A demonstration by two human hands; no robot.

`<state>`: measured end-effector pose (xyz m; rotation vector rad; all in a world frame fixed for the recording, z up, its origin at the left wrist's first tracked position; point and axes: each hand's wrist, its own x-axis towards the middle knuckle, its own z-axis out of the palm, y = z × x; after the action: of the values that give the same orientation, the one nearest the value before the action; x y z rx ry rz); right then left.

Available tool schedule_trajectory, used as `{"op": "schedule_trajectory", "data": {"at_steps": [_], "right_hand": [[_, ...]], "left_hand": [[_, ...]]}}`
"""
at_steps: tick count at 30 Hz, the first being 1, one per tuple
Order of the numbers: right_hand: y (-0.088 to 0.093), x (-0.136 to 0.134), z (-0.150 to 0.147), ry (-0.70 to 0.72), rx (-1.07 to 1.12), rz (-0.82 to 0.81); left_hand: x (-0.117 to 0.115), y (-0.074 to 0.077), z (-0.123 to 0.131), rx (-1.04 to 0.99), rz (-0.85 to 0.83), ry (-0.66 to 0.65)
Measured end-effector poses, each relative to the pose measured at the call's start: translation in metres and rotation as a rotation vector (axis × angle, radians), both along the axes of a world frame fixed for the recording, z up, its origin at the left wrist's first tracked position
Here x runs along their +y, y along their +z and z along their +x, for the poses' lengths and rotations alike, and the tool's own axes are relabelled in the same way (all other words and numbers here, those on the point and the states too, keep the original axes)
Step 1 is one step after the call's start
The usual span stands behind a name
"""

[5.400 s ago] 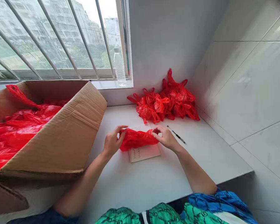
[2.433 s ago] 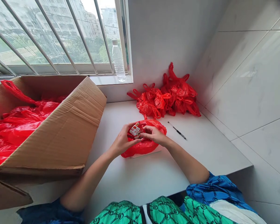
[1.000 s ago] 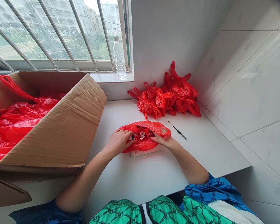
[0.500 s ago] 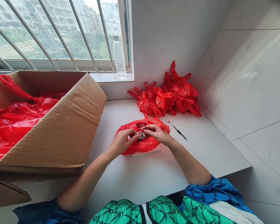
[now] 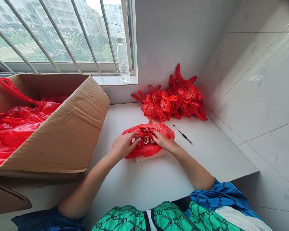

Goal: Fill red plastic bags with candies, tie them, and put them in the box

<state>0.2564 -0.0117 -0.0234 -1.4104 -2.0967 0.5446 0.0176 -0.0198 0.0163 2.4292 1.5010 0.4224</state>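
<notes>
Head view, looking down on both hands: the fingers of the left hand (image 5: 123,147) and the right hand (image 5: 163,142) are curved and lie on the gathered mouth of a red plastic bag (image 5: 144,151), reaching just inside its edge from either side. They are not spread wide, but whether they are pinching the film or only resting on it, I cannot tell. Small printed packets (image 5: 146,139) show in the bag's opening, between the two sets of fingers and about equally near each. The bag lies with its long axis running across the view, on top of a pale notebook (image 5: 149,157) on the white bench (image 5: 154,186). A black pen (image 5: 183,136) lies just to the right. Beyond it, tied red bags (image 5: 173,102) sit against the wall, and a cardboard box (image 5: 62,128) on the left holds more red bags (image 5: 19,125).
</notes>
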Motion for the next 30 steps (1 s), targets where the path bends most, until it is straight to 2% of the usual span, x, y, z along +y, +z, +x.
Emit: {"op": "schedule_trajectory", "data": {"at_steps": [6,11,15,19,21,26,28,30], "right_hand": [[-0.017,0.005,-0.016,0.101,-0.121,0.007],[-0.014,0.001,-0.008,0.079,0.140,-0.124],[-0.001,-0.003,-0.003,0.085,0.319,-0.214],[0.013,-0.006,-0.001,-0.087,0.347,-0.196],[0.017,-0.007,0.000,-0.117,0.308,-0.169],[0.029,-0.025,0.004,-0.051,0.275,-0.093],[0.043,-0.039,0.011,0.009,0.261,-0.132],[0.060,-0.055,0.022,0.132,0.241,-0.197]], "left_hand": [[0.002,-0.006,-0.001,-0.005,0.026,-0.040],[0.002,-0.004,-0.001,0.005,0.033,-0.048],[0.002,-0.004,-0.002,0.008,0.041,-0.043],[0.003,-0.007,-0.003,0.013,0.057,-0.057],[0.003,-0.007,-0.003,0.029,0.062,-0.060],[0.001,0.003,-0.006,0.082,0.145,-0.072],[-0.004,0.012,-0.014,0.087,0.218,-0.055],[-0.013,0.020,-0.024,0.080,0.279,0.000]]}}
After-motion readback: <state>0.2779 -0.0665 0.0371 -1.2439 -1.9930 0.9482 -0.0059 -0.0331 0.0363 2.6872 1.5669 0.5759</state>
